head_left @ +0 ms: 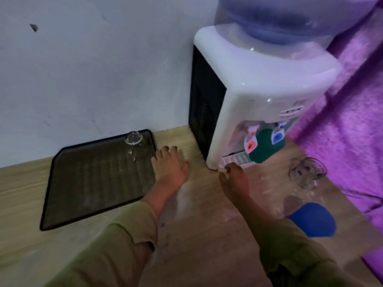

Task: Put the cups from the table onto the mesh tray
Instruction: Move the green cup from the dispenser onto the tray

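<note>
A black mesh tray (pixel 91 189) lies on the wooden table against the wall. One clear glass cup (pixel 135 145) stands upside down in its far right corner. My left hand (pixel 171 165) hovers just right of the tray, fingers spread, holding nothing, close to that cup. My right hand (pixel 235 180) is in front of the dispenser's base, fingers loosely apart and empty. A second clear glass cup (pixel 307 171) sits on the table to the right of my right hand, apart from it.
A white water dispenser (pixel 255 96) with a blue bottle stands between tray and second cup. A blue lid-like object (pixel 314 219) lies at the near right. Purple fabric (pixel 352 125) borders the table's right side. The wooden table (pixel 196 224) runs under my arms.
</note>
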Tool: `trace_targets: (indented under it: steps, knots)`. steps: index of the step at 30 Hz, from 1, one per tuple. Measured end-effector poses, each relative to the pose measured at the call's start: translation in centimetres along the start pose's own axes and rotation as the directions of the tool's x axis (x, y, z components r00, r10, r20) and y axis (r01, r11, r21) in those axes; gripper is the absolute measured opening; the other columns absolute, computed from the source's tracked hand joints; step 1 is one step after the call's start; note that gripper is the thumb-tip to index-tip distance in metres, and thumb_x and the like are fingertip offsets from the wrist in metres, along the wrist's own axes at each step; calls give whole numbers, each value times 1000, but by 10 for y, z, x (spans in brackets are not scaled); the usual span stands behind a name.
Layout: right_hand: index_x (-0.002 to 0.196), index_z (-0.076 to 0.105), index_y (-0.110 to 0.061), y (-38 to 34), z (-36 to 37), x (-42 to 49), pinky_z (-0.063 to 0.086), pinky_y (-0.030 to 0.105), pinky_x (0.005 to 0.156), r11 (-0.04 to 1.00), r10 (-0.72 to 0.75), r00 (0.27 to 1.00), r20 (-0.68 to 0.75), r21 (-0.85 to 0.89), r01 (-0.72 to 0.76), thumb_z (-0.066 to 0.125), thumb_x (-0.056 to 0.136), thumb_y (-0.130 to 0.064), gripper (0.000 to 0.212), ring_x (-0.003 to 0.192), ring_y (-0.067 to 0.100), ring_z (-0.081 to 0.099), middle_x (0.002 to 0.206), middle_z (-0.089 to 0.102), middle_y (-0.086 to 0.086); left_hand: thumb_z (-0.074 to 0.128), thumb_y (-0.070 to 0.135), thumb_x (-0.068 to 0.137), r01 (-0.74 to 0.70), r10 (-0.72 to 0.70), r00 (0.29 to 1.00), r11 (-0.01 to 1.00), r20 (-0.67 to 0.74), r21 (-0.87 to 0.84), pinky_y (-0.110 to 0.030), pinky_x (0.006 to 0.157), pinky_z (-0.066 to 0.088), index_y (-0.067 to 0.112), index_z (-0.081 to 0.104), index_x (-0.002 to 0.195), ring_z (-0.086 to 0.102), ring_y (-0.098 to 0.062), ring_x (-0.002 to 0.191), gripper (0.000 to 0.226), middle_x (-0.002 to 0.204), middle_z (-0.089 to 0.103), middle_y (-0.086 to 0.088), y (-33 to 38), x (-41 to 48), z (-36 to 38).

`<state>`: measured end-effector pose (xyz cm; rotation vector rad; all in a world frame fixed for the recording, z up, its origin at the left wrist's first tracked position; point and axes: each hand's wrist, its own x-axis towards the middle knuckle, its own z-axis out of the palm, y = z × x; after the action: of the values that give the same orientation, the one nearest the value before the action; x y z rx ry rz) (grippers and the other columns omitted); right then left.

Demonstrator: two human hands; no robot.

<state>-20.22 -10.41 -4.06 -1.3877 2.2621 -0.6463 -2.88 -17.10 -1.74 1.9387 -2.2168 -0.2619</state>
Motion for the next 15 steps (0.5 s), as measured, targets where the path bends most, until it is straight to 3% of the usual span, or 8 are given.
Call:
trace_targets:
  steps: [4,8,11,15]
  knots:
    - [105,55,3,31,-23,8,46,41,85,965,224,963,-148,170,-199,63,82,-13,30,102,37,56,110,60,24,52,44,84,-114,112,985,993,129,10,-44,94,44,12,42,130,45,-34,119,57,132,46,-14,30,-27,31]
    - [123,43,6,45,-40,23,39,46,102,889,371,902,-222,365,-276,75,74,-18,63,120,39,47,127,49,25,50,53,83,-72,68,974,997,216,11,-44,88,48,18,43,127,43,-33,121,57,132,44,-12,43,-46,58]
    - [136,31,4,49,-53,37,33,48,111,841,405,887,-223,472,-266,81,67,-22,89,131,37,39,139,42,23,52,59,79,-20,16,946,1000,325,8,-47,101,39,20,37,133,29,-35,136,68,147,30,-13,43,-54,72]
    - [131,37,-14,72,-49,71,47,49,102,790,404,883,-238,577,-206,83,47,-33,98,119,32,55,130,57,13,52,60,81,-3,-20,911,999,413,54,-46,119,16,23,15,149,-1,-30,149,85,162,-2,-11,42,-58,78]
